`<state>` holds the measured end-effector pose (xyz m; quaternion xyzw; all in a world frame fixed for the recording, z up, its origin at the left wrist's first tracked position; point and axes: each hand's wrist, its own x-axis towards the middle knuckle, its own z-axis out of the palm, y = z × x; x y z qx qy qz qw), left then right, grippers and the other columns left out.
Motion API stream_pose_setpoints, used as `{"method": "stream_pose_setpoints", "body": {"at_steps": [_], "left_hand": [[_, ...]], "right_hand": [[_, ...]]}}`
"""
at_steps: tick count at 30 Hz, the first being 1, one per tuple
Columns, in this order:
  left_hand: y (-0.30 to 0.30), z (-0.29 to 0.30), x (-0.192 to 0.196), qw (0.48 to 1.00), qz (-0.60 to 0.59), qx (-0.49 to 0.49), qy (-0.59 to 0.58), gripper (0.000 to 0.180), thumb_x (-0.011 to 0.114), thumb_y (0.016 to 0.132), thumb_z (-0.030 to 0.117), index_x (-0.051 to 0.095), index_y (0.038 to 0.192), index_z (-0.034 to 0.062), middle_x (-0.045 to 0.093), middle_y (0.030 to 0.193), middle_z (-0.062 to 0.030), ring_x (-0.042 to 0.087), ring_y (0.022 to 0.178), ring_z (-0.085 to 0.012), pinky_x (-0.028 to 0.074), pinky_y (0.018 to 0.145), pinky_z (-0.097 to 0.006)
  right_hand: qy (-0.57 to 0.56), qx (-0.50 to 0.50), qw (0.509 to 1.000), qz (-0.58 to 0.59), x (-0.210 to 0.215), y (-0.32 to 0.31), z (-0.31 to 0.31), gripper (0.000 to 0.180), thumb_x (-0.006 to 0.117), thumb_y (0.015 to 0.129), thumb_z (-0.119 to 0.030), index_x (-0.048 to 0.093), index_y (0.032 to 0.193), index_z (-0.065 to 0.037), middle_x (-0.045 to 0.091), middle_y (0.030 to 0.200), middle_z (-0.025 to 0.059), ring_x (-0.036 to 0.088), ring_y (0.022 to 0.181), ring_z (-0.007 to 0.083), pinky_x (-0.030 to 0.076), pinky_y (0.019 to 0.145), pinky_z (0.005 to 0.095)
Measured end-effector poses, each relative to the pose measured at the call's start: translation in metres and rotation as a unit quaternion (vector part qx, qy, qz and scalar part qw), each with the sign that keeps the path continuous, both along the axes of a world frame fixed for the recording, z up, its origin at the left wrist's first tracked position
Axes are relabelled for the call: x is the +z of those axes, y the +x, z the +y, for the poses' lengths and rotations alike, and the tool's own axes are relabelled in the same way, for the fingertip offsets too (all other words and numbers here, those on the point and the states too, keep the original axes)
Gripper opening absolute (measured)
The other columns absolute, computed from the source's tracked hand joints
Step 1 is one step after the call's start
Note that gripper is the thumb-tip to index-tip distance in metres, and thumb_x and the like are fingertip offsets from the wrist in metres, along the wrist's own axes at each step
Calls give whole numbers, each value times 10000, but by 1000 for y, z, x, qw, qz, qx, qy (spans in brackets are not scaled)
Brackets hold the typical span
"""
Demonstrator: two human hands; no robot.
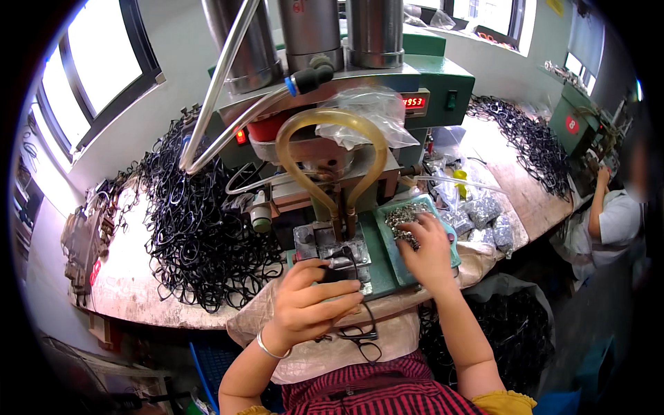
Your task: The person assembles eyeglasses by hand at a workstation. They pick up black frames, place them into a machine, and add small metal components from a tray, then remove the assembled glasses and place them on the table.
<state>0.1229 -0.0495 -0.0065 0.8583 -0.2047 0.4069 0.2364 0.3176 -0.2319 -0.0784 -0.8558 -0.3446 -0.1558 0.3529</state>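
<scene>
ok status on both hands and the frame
Left hand at frame, grip unclear. Right hand at metal bits in tray. Hose looped above fixture, nothing visibly blocking hands.

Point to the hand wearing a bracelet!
The left hand: a pale bracelet circles its wrist. The right hand, at the green tray of metal bits, has a bare wrist.

1 L hand (311,302), 1 R hand (429,256); 1 blk specs frame (360,337) by L; 3 metal cyls (309,31); 1 tan hose loop (286,138); 1 grn tray (400,267); 1 co-worker (618,223); approx. 3 silvery bags (482,209), hard to tell.
</scene>
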Motion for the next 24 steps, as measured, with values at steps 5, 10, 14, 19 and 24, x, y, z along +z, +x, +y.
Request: {"method": "stream_pose_setpoints", "body": {"at_steps": [5,10,14,19,24], "left_hand": [[7,1,-11,1000,6,-16,13,246,787,739,173,771,982,139,739,1042,-1,546,752,-206,526,876,-428],[2,-3,-13,1000,-13,7,-3,237,798,760,180,766,988,123,744,1046,-9,548,757,-209,531,899,-445],[-31,-18,-27,995,10,97,-11,373,735,781,42,715,1147,116,704,1222,-47,566,885,-242,477,1049,-488],[-91,24,-18,857,-156,490,-39,174,753,804,18,739,966,81,724,1071,-93,631,974,-299,477,909,-422],[-54,119,43,799,-78,594,55,203,738,799,31,722,991,93,636,1269,-106,505,1244,-313,332,1091,-460]], "right_hand": [[26,-39,996,-72,-35,22,-16,220,764,780,-169,739,996,-137,640,1168,173,563,1185,378,476,960,461],[19,8,997,-72,-17,32,48,149,752,751,-141,700,879,-83,629,1018,158,593,1002,373,504,821,482],[-75,-30,991,-108,-34,33,50,181,725,743,-165,677,887,-67,632,1081,163,581,1080,378,511,848,481],[225,-32,968,110,-37,11,-24,120,661,895,-83,692,842,21,708,964,106,645,944,225,492,848,352],[431,-14,843,323,-57,24,-11,101,612,961,-79,673,925,-7,638,909,-19,532,852,61,424,781,232]]}}
